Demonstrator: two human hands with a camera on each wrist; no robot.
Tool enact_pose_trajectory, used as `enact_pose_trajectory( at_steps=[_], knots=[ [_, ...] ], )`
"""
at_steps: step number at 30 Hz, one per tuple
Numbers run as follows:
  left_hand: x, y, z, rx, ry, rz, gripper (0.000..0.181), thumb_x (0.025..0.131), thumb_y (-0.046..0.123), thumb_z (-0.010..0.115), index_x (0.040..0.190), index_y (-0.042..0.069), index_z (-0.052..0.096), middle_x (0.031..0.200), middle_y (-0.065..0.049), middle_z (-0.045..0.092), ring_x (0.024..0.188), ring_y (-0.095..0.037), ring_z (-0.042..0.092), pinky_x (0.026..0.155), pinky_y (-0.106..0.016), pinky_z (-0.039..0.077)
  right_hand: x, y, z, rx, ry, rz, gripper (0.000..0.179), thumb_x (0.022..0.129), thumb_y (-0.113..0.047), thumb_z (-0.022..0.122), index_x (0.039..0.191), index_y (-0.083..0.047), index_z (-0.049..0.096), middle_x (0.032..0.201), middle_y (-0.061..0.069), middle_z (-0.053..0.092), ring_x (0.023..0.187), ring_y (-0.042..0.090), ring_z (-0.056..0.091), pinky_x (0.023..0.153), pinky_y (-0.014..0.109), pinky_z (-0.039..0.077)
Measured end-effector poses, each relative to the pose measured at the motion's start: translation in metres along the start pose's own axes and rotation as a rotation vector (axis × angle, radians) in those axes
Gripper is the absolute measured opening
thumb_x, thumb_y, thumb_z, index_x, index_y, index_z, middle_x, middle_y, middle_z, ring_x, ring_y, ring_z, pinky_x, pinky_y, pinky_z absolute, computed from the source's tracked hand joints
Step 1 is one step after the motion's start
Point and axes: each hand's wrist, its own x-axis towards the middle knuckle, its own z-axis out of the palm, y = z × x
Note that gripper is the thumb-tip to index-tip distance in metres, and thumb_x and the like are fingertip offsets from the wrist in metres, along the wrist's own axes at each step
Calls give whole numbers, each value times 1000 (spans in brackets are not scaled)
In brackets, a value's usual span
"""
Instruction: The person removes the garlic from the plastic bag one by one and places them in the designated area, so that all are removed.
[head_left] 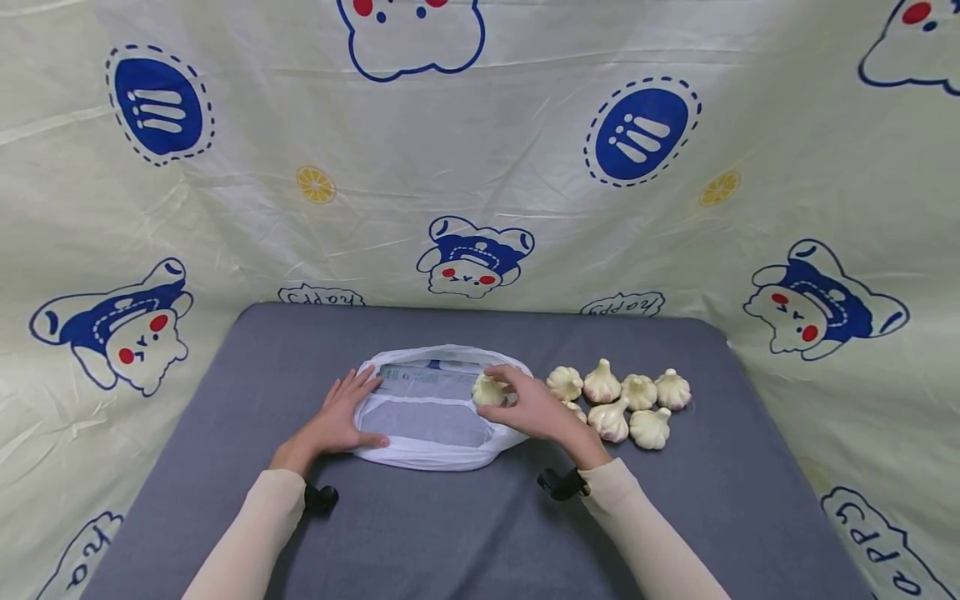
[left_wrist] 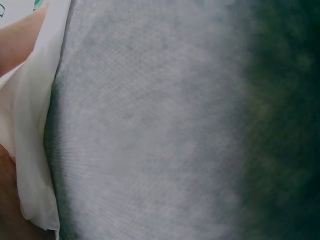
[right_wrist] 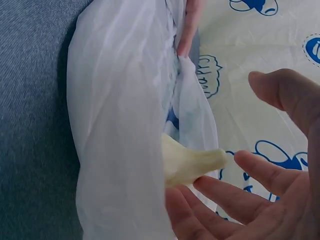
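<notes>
A white plastic bag (head_left: 431, 454) lies on the grey cloth with its mouth spread wide. My left hand (head_left: 341, 412) is at its left rim, fingers and thumb straight and apart, touching the plastic. My right hand (head_left: 532, 406) reaches over the right rim, next to a garlic bulb (head_left: 487, 390) at the bag's mouth. In the right wrist view the fingers touch that garlic bulb (right_wrist: 192, 162) from below, while the thumb (right_wrist: 280, 92) stands apart from it. Bag plastic (right_wrist: 115, 125) hides the bulb's lower part. The left wrist view shows only parts of the left hand behind the bag's edge (left_wrist: 32, 130).
Several garlic bulbs (head_left: 602, 382) lie in two loose rows right of the bag, one partly behind the right wrist. The grey cloth-covered table (head_left: 420, 533) ends at a patterned curtain (head_left: 480, 167) at the back. Each wrist bears a small black camera (head_left: 561, 483).
</notes>
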Motion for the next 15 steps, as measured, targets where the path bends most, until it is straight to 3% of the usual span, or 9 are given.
enact_pose_trajectory(
  at_steps=[7,15],
  knots=[
    [2,0,0,1,0,2,109,75,50,86,158,1,36,171,-20,19,157,-50,6,124,-68,2,13,0,9,-39,-15,-38,65,93,-36,75,148,-8,53,149,14,57,135,38,54,106,54,50],
    [1,0,1,-7,5,0,108,75,50,86,158,2,36,171,-19,19,157,-50,6,125,-68,2,33,-7,20,-68,-122,-117,63,94,-32,74,146,-5,53,146,17,58,124,37,62,102,50,54]
  ],
)
